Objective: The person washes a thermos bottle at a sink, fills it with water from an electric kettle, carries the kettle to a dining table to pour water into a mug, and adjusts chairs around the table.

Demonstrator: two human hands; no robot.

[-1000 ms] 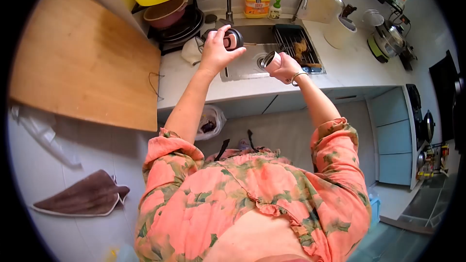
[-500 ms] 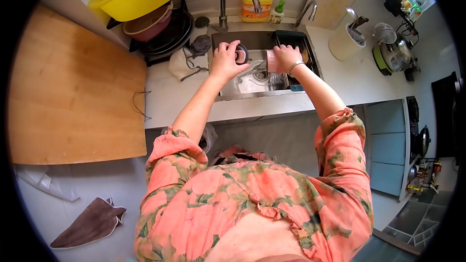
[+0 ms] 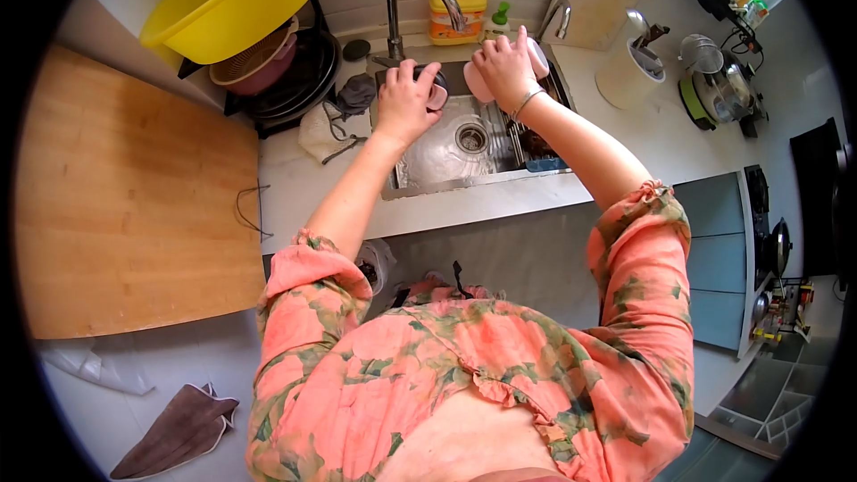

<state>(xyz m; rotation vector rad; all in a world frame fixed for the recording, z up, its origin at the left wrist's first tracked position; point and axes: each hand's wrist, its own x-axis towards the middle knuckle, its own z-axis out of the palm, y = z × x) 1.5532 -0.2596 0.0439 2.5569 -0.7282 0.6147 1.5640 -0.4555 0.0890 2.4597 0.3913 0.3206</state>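
Note:
Over the left part of the steel sink (image 3: 436,150), my left hand (image 3: 406,107) is closed around a small round lid (image 3: 436,96), dark at the rim and pink inside. My right hand (image 3: 506,73) grips a pink cup (image 3: 478,86), tipped on its side above the sink's far right part. My fingers cover much of the cup, and its mouth cannot be made out clearly. Wet metal shows around the drain (image 3: 471,137) below. The curved faucet (image 3: 395,22) stands behind the sink, between and beyond my hands.
A dark rack (image 3: 546,163) sits in the sink's right side. Behind are an orange-labelled yellow detergent jug (image 3: 451,13) and a green-topped bottle (image 3: 498,20). Cloths (image 3: 323,132) lie left, near a yellow basin (image 3: 232,9). A white utensil holder (image 3: 625,80) stands right.
My right hand has lifted the cup away from me and turned it; the water running from it into the sink no longer shows. My left hand has shifted slightly with the lid.

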